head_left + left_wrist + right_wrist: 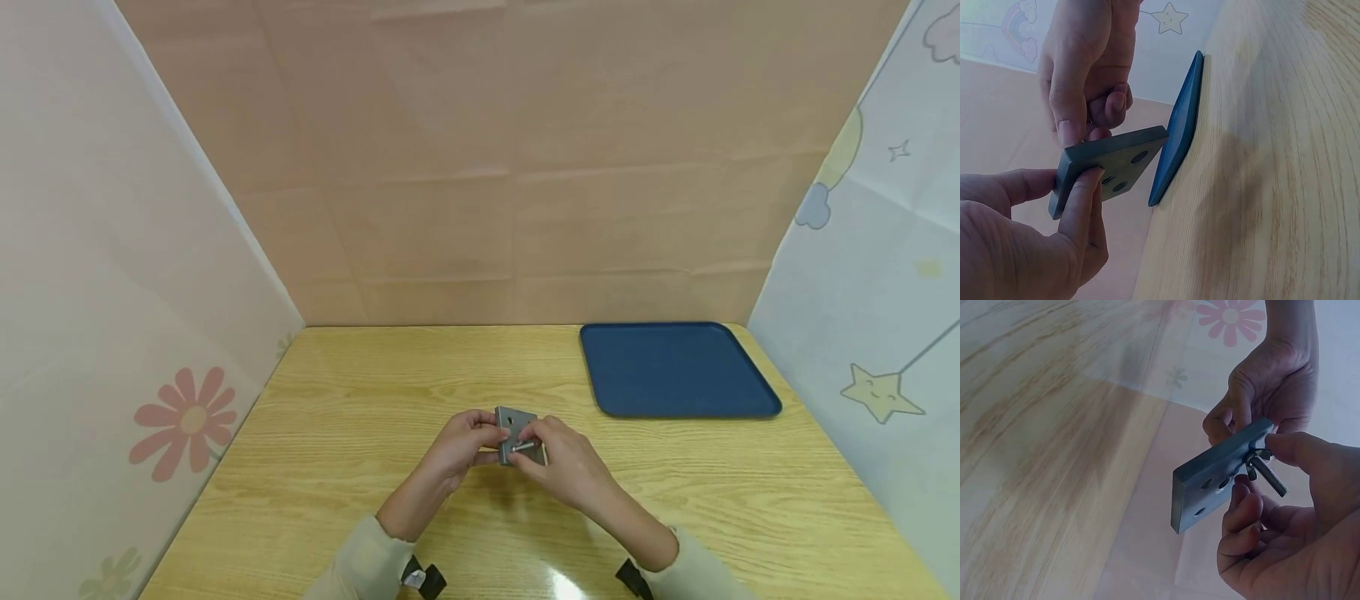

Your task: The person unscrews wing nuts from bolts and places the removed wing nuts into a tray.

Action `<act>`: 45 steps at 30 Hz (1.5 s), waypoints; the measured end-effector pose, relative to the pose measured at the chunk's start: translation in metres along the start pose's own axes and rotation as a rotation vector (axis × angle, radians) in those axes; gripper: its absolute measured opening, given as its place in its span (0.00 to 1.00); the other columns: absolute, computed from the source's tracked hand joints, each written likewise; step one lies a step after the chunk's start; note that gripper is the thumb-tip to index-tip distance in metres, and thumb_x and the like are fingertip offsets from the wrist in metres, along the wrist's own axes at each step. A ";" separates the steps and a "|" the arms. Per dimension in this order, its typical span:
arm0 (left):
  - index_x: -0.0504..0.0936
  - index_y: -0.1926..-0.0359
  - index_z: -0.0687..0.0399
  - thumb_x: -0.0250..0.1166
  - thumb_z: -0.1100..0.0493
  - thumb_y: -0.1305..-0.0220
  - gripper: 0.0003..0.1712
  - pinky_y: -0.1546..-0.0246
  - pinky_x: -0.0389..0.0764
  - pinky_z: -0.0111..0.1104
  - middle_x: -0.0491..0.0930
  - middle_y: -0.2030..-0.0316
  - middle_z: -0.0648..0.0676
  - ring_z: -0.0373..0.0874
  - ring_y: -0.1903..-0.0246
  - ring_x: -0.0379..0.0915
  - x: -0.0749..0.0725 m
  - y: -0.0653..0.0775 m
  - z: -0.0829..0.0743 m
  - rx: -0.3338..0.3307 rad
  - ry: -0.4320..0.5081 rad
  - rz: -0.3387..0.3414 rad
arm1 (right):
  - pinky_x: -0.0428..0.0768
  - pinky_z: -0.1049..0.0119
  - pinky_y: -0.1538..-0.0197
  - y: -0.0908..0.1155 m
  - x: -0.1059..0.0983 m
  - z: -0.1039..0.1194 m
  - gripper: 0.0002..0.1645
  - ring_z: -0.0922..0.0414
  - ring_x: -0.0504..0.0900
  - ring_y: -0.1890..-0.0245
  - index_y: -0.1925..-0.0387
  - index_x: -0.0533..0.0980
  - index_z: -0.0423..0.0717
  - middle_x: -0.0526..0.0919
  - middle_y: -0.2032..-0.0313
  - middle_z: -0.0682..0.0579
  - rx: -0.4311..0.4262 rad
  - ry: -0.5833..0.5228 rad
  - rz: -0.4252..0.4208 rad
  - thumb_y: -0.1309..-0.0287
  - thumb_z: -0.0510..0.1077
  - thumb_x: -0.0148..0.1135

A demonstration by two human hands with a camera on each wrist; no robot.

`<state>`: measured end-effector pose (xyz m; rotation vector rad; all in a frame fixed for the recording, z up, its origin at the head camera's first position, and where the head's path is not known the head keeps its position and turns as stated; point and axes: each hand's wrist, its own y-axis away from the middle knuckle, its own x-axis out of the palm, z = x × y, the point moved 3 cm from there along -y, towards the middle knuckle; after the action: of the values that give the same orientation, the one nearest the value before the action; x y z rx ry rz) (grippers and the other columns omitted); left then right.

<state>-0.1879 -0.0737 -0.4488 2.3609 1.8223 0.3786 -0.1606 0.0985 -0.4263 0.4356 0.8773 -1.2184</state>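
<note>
A grey rectangular metal plate [506, 417] with several holes is held up above the table. My left hand [465, 442] grips it by one end, thumb on one face and fingers on the other, as the left wrist view shows. From the plate's face sticks out a threaded bolt [1271, 477], with a wing nut [1252, 467] on it close to the plate. At the wing nut is my right hand [566, 462], thumb and fingertips around its wings. The bolt's far end is hidden behind the plate and left fingers in the right wrist view.
A dark blue tray [678, 408] lies at the back right of the wooden table [360, 383]. Patterned white panels stand along the left [135, 275] and right sides, and a tan sheet [480, 167] hangs at the back.
</note>
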 end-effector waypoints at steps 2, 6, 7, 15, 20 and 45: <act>0.74 0.46 0.75 0.65 0.64 0.32 0.21 0.59 0.87 0.35 0.80 0.56 0.61 0.44 0.62 0.83 0.000 0.000 0.000 0.004 -0.004 0.001 | 0.67 0.71 0.76 0.000 0.000 0.000 0.12 0.65 0.65 0.77 0.59 0.81 0.51 0.78 0.65 0.58 -0.010 0.001 0.003 0.42 0.49 0.74; 0.74 0.47 0.74 0.65 0.64 0.33 0.19 0.58 0.87 0.35 0.79 0.56 0.61 0.45 0.61 0.83 -0.001 0.000 0.001 0.005 0.000 0.006 | 0.68 0.71 0.75 0.000 -0.001 0.000 0.12 0.65 0.66 0.76 0.58 0.81 0.53 0.77 0.65 0.58 -0.029 -0.007 0.011 0.42 0.47 0.74; 0.74 0.47 0.74 0.65 0.64 0.33 0.19 0.58 0.87 0.35 0.79 0.56 0.60 0.45 0.61 0.82 -0.001 0.000 0.001 0.006 0.001 0.008 | 0.68 0.71 0.75 0.000 -0.001 0.000 0.12 0.65 0.67 0.75 0.58 0.81 0.54 0.77 0.65 0.59 -0.035 -0.010 0.013 0.42 0.47 0.74; 0.75 0.48 0.73 0.64 0.65 0.32 0.17 0.59 0.87 0.33 0.79 0.58 0.59 0.44 0.62 0.82 0.000 0.001 0.002 0.006 0.015 0.016 | 0.69 0.71 0.74 0.001 -0.002 0.001 0.13 0.67 0.66 0.75 0.57 0.81 0.57 0.74 0.67 0.60 -0.093 -0.036 0.023 0.42 0.40 0.73; 0.75 0.48 0.73 0.64 0.65 0.32 0.17 0.60 0.87 0.33 0.79 0.57 0.60 0.43 0.62 0.83 0.000 0.001 0.003 0.013 0.010 0.016 | 0.68 0.71 0.74 0.001 -0.003 0.002 0.16 0.67 0.65 0.75 0.59 0.81 0.59 0.72 0.68 0.62 -0.115 -0.041 0.013 0.42 0.33 0.70; 0.74 0.47 0.73 0.65 0.64 0.33 0.19 0.58 0.87 0.35 0.78 0.55 0.61 0.46 0.59 0.81 0.003 0.006 0.005 0.032 0.002 0.019 | 0.70 0.71 0.73 0.005 -0.001 0.001 0.11 0.66 0.73 0.74 0.66 0.81 0.55 0.83 0.67 0.60 -0.001 -0.003 -0.039 0.37 0.56 0.69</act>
<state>-0.1806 -0.0717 -0.4515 2.4012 1.8207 0.3566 -0.1557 0.1000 -0.4252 0.4179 0.8870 -1.2539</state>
